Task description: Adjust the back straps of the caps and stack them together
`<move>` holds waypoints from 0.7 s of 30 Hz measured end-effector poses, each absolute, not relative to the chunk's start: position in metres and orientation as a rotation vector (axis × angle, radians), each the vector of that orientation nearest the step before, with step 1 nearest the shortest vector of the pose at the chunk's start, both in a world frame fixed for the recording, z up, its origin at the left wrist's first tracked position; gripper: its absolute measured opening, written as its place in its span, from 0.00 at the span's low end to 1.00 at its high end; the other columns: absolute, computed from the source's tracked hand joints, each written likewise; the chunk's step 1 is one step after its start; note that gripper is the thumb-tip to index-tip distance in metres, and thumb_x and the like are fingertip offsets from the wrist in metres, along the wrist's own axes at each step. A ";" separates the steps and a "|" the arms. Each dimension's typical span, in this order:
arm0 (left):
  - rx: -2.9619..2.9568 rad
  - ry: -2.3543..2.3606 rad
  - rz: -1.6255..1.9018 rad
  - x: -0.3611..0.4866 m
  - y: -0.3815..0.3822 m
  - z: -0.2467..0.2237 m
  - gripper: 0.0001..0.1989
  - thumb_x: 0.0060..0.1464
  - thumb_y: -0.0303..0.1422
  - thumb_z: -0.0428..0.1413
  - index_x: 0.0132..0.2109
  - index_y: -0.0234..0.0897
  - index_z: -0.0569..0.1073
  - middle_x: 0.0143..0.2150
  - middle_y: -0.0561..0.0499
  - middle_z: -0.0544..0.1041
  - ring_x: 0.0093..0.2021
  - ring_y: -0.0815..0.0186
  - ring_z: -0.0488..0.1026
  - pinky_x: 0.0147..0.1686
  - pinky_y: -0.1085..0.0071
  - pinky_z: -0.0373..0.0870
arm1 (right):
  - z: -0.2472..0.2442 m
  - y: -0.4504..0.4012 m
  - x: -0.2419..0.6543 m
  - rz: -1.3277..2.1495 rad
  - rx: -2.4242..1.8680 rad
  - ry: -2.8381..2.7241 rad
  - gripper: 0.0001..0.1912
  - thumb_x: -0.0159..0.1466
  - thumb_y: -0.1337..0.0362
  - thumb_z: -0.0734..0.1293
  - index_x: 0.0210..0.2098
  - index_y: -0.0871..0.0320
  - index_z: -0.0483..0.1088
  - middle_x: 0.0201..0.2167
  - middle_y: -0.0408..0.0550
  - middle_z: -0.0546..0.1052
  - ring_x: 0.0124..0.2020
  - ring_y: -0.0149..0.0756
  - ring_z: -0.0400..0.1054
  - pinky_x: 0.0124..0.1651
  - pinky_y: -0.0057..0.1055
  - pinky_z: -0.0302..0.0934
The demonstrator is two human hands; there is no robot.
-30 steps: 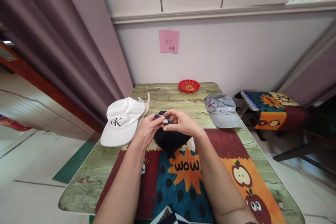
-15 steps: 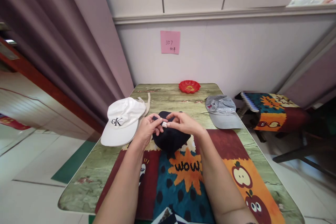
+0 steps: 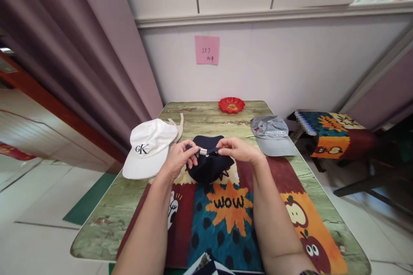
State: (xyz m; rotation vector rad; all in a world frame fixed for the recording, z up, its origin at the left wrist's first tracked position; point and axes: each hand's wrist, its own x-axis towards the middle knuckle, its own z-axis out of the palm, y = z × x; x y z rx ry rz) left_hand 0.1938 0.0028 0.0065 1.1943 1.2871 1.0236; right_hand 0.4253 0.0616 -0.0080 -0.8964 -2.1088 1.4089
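A dark navy cap (image 3: 209,169) rests at the middle of the table on the patterned mat, its back strap toward my hands. A small silver buckle (image 3: 203,151) shows on the strap. My left hand (image 3: 180,157) pinches the strap just left of the buckle. To the buckle's right, my right hand (image 3: 237,149) pinches the strap between thumb and forefinger. A white cap (image 3: 150,148) with black letters lies beside my left hand. Farther to the right is a grey cap (image 3: 272,135) with its brim toward me.
A red scalloped dish (image 3: 231,105) stands near the table's back edge (image 3: 183,106). The colourful mat (image 3: 222,223) lies under my forearms. A pink note (image 3: 207,50) is on the wall. A covered stool (image 3: 335,133) stands right of the table.
My right hand has moved right, away from the buckle, and now pinches the strap farther along. More of the strap and buckle shows between my hands. The view has shifted slightly.
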 end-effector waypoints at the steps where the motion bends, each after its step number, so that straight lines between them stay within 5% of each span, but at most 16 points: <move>1: 1.184 1.282 1.038 0.194 0.003 0.006 0.15 0.49 0.41 0.64 0.33 0.36 0.69 0.18 0.52 0.74 0.17 0.72 0.67 0.17 0.79 0.60 | -0.005 0.061 0.424 1.303 -0.903 -2.084 0.10 0.63 0.60 0.65 0.37 0.59 0.75 0.27 0.42 0.73 0.29 0.30 0.63 0.33 0.27 0.55; 5: 1.133 1.238 1.164 0.191 0.005 0.005 0.16 0.49 0.41 0.64 0.33 0.36 0.68 0.19 0.53 0.74 0.18 0.73 0.67 0.20 0.79 0.62 | 0.007 0.056 0.423 1.169 -0.873 -2.002 0.16 0.68 0.58 0.59 0.41 0.60 0.76 0.34 0.45 0.76 0.36 0.34 0.66 0.40 0.29 0.57; 11: 1.137 1.213 1.184 0.189 0.002 0.010 0.15 0.48 0.39 0.65 0.32 0.36 0.69 0.18 0.55 0.72 0.18 0.74 0.64 0.19 0.79 0.60 | 0.004 0.057 0.423 1.158 -0.908 -2.060 0.22 0.69 0.51 0.57 0.36 0.60 0.75 0.29 0.44 0.72 0.31 0.31 0.62 0.36 0.27 0.55; 17: 1.190 1.228 1.189 0.187 0.001 0.007 0.13 0.46 0.38 0.66 0.35 0.35 0.74 0.20 0.57 0.70 0.18 0.74 0.64 0.19 0.78 0.58 | 0.001 0.056 0.425 1.403 -0.875 -2.194 0.21 0.54 0.50 0.74 0.39 0.59 0.77 0.29 0.41 0.74 0.30 0.31 0.64 0.32 0.26 0.56; 21: 1.245 1.266 1.154 0.187 0.000 0.009 0.13 0.45 0.38 0.66 0.35 0.35 0.77 0.25 0.55 0.72 0.19 0.75 0.62 0.18 0.78 0.56 | -0.001 0.056 0.428 1.518 -0.921 -2.249 0.21 0.50 0.53 0.77 0.39 0.58 0.79 0.27 0.40 0.75 0.29 0.31 0.65 0.32 0.25 0.58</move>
